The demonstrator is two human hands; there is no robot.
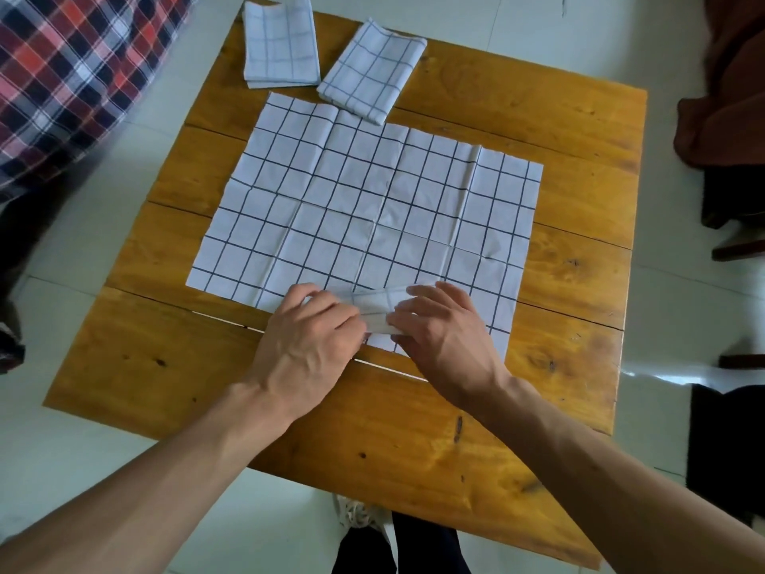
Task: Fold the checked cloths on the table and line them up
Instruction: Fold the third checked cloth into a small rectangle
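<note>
Pale floor tiles surround the wooden table (559,283), where an open checked cloth (372,209) lies spread. Left hand (308,345) and right hand (445,333) pinch its near edge, fingers closed. Beyond it sit two folded cloths (281,43) (372,68).

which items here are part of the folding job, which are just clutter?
Job:
- open checked cloth, near edge pinched up by left hand and right hand
- two folded checked cloths at the far edge
- wooden table

Clutter:
- red plaid fabric, off the table
- brown fabric, on the floor side
</note>
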